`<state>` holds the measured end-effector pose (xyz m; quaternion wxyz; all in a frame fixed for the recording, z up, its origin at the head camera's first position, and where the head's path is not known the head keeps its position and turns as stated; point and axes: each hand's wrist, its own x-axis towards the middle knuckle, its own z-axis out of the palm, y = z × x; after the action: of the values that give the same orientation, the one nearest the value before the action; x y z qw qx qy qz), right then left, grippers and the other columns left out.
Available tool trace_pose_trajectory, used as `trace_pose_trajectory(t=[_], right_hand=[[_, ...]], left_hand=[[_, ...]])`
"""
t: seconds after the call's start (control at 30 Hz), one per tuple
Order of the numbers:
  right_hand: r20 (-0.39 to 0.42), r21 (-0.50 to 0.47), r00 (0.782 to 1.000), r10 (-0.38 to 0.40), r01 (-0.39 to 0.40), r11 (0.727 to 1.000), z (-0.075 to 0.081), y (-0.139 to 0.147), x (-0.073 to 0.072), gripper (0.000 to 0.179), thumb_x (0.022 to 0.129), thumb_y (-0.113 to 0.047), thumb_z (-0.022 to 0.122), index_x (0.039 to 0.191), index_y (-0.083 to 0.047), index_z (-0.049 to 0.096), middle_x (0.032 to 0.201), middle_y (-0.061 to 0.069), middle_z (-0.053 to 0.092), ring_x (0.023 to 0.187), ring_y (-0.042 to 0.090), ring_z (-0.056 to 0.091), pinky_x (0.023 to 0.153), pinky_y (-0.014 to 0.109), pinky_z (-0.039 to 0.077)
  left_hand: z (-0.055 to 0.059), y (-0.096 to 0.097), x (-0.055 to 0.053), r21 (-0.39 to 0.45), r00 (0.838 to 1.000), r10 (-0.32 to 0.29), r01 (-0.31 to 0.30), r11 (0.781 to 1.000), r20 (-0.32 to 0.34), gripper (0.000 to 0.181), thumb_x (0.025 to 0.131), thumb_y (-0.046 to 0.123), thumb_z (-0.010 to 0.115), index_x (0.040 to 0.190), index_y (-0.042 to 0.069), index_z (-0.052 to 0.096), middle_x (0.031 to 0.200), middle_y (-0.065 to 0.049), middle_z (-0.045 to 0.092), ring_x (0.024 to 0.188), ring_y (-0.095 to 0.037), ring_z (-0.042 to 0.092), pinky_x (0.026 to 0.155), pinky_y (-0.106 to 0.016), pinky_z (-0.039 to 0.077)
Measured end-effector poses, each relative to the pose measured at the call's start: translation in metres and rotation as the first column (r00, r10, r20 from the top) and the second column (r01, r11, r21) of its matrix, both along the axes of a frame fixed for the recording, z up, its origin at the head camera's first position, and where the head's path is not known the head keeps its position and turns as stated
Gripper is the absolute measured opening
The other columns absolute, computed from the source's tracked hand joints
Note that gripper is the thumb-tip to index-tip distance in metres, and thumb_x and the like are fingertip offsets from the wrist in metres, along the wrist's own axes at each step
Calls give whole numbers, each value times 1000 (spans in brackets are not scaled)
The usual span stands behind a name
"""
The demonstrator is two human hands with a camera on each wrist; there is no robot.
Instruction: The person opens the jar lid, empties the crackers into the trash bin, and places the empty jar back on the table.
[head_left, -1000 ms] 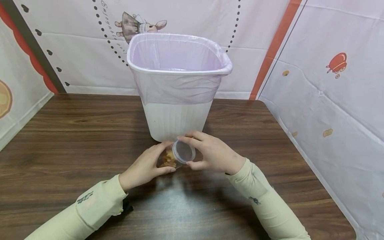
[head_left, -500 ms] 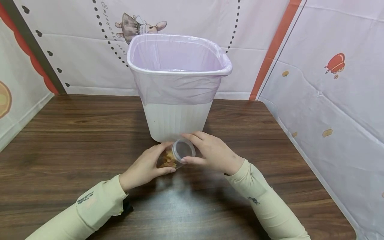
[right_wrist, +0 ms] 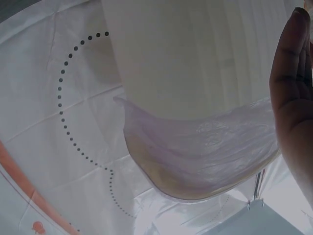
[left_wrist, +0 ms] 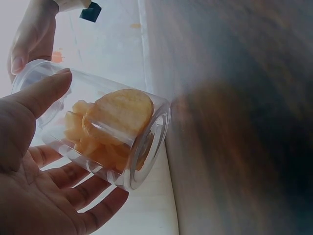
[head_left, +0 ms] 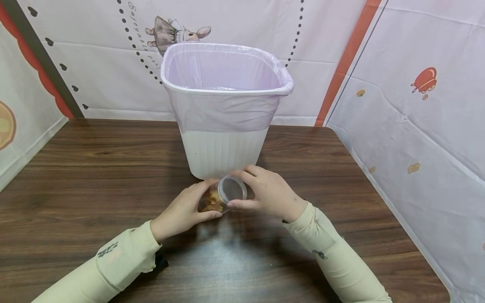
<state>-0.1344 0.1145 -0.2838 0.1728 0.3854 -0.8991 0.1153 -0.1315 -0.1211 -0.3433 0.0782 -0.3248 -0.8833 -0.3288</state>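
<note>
A clear plastic jar (left_wrist: 80, 142) lies tilted in my left hand (head_left: 182, 212), its round end facing up and right. Thin yellow-brown chips (left_wrist: 122, 115) show through its wall. In the left wrist view, the thumb crosses one side and the fingers curl under the other. My right hand (head_left: 270, 193) has its thumb and fingers spread around the edge of the jar's translucent lid (head_left: 233, 188). At the right border of the right wrist view, only part of the right hand (right_wrist: 293, 93) shows; the jar is out of sight there.
A white trash bin (head_left: 223, 151) stands right behind the jar, lined with a thin purple bag (head_left: 227, 111) folded over its rim. Under it is a dark wood table (head_left: 94, 168). Printed cloth (head_left: 322, 33) hangs behind and along the sides.
My right thumb and fingers have shifted around the lid's edge, the thumb moving left and the fingertips slightly right. The left hand and jar stay in place.
</note>
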Motion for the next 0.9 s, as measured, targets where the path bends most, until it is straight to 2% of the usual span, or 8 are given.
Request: trace_pose_trajectory(t=[0.4, 0.9], right_hand=[[-14, -14, 996, 86, -87, 996, 0, 1, -2, 58, 79, -41, 75, 128, -14, 61, 109, 0, 61, 89, 10, 62, 76, 26, 54], [-16, -20, 987, 161, -162, 987, -1, 3, -5, 59, 76, -30, 76, 131, -13, 60, 112, 3, 59, 91, 11, 61, 78, 24, 53]], left_hand=[[0, 0, 0, -1, 1000, 1, -1, 1000, -2, 70, 76, 31, 82, 135, 12, 48, 120, 1, 62, 101, -13, 60, 86, -35, 49], [0, 0, 0, -4, 1000, -6, 6, 1000, 2, 72, 76, 30, 81, 136, 11, 47, 123, 0, 62, 105, -14, 60, 88, -37, 49]])
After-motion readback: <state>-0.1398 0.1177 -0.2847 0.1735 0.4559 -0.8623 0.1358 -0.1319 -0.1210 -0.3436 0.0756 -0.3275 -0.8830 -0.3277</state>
